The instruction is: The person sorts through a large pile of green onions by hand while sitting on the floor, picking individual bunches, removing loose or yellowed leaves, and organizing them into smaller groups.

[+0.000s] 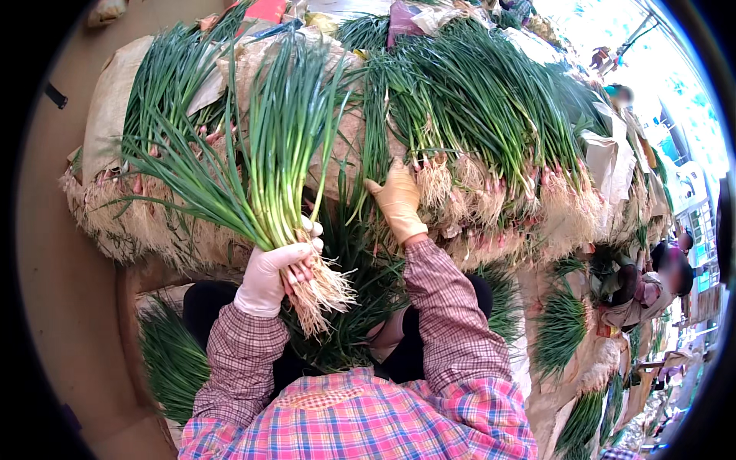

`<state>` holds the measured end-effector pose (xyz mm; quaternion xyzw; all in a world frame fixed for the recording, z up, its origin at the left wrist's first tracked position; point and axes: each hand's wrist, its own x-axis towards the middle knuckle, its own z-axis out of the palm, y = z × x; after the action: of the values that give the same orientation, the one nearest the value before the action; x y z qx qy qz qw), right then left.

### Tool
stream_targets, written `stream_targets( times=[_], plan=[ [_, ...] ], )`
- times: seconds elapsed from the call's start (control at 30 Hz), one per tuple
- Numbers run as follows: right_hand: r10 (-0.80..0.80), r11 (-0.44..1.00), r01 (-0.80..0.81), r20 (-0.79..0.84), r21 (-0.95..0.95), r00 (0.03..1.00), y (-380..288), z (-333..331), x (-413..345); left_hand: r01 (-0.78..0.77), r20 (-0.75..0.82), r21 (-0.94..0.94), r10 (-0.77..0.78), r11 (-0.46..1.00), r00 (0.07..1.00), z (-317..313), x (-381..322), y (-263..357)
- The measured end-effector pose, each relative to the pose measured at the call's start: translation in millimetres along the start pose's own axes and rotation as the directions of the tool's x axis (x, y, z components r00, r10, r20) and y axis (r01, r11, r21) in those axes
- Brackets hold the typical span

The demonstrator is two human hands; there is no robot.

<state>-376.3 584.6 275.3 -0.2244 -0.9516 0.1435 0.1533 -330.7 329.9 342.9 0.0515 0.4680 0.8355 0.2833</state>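
My left hand (282,270), in a pale glove, is closed around a bunch of green onions (282,149) near their pinkish bulbs. Its pale roots hang below the fist and the green leaves fan upward and to the left. My right hand (398,198), in a yellowish glove, reaches to the front of the heap, its fingertips at the stems beside a row of green onions (489,115) with roots towards me. Whether it grips any stems cannot be told. Loose green leaves (351,276) lie between my knees, below both hands.
Woven sacking (109,109) covers part of the long heap ahead. More bunches of green onions lie on the ground at the left (172,356) and right (560,328). A person (644,293) sits at the far right. A brown wall or floor surface (69,287) runs along the left.
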Motion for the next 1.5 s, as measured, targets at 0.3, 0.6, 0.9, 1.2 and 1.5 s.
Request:
stream_targets(
  times=[0.3,0.6,0.9,1.2,1.5],
  plan=[
    [-0.492,0.835,0.404,0.835,0.373,0.246,-10,-30,-106,-0.021,0.046,-0.133,0.027,0.991,0.999,-6,-4,7],
    [-0.002,0.896,0.009,-0.017,0.444,1.0,-25,2,74,0.037,0.045,-0.183,-0.029,0.982,0.999,-15,-3,3],
    [0.139,0.823,0.024,-0.241,0.568,0.96,-4,22,111,0.114,0.139,-0.233,-0.083,0.966,0.987,-6,1,-2],
    [-0.287,0.661,0.25,-0.069,0.707,0.955,-18,-63,-145,0.221,0.147,-0.146,-0.2,0.964,0.969,7,22,-47],
    [0.006,0.239,-0.516,0.53,0.822,0.848,-15,-21,-69,0.269,0.139,-0.194,-0.245,0.943,0.959,9,20,-54]
  ],
)
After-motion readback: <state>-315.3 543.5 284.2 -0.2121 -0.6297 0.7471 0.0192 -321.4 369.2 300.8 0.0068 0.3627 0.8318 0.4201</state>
